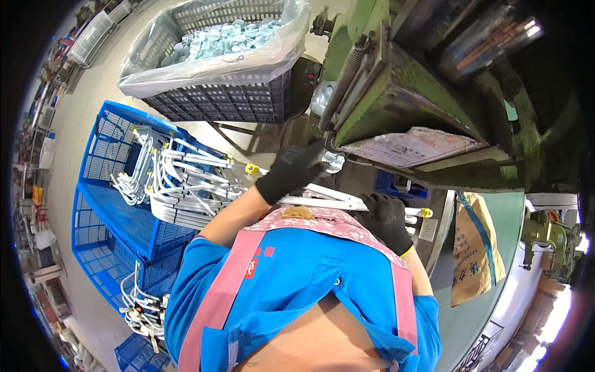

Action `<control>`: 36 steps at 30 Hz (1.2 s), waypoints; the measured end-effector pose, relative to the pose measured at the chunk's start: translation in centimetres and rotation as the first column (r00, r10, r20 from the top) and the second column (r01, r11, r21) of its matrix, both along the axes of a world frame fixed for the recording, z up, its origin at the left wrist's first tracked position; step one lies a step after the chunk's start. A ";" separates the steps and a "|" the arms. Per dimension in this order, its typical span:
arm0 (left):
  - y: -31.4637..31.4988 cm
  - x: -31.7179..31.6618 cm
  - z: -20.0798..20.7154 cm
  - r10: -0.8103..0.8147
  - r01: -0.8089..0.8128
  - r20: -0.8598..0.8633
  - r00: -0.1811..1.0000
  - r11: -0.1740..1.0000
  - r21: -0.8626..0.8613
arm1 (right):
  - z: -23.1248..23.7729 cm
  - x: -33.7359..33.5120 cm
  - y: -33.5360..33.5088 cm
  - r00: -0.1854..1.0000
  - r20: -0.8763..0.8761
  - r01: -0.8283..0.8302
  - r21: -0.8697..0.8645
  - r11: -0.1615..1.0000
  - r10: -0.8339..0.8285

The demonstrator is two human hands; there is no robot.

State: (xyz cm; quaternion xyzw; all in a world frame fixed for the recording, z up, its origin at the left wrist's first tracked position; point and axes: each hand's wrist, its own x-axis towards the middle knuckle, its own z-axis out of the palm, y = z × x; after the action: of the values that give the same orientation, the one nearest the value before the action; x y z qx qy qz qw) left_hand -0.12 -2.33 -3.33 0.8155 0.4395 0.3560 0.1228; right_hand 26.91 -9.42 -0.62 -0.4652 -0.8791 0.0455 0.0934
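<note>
My right hand, in a black glove, is closed around a white metal tube frame held across my front. A yellow cap sits on the end of a tube just right of that hand. My left hand, also gloved in black, reaches over the tubes toward the green press machine. Its fingers and thumb stand apart; the fingertips blend into the dark area under the machine, beside a shiny clear-looking piece.
Left of me, a blue plastic crate carries many bent white tube frames with yellow caps. A dark crate lined with clear plastic holds pale discs ahead. At right, a brown paper sack lies on a green surface.
</note>
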 end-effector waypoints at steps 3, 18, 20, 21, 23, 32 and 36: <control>-1.3 -3.4 3.5 0.127 -0.114 0.132 0.983 0.988 -0.102 | 0.7 0.0 1.4 1.000 -0.012 -0.026 0.041 0.999 0.027; -1.4 -9.6 6.4 0.273 -0.268 -0.019 0.962 0.928 -0.259 | -1.8 -2.9 6.7 0.876 -0.481 -0.112 -0.138 0.984 0.032; -0.7 -9.6 6.2 0.261 -0.257 -0.021 0.965 0.931 -0.260 | -1.9 -3.0 6.8 0.971 -0.183 -0.114 0.202 0.973 0.151; -0.4 -9.8 6.2 0.265 -0.262 -0.028 0.964 0.926 -0.271 | -2.0 -3.0 6.8 0.987 -0.026 -0.141 0.332 0.933 0.159; 0.1 -9.9 6.1 0.272 -0.269 -0.036 0.962 0.911 -0.313 | -2.1 -2.8 6.5 0.988 -0.081 -0.111 0.233 0.966 0.133; 1.3 -10.0 7.2 0.205 -0.209 -0.046 0.978 0.922 -0.325 | -3.5 -1.8 5.7 0.898 0.439 -0.292 0.564 0.773 0.019; 1.5 -9.8 7.1 0.190 -0.193 -0.041 0.981 0.940 -0.283 | -3.3 -2.0 5.9 0.958 0.278 -0.210 0.509 0.835 0.071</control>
State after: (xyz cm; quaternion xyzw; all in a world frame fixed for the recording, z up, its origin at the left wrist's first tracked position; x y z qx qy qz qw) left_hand -9.90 -0.84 3.75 0.7449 0.5642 0.2939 0.2010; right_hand 24.96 -3.54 -3.91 -0.3566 -0.8935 -0.2519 0.1046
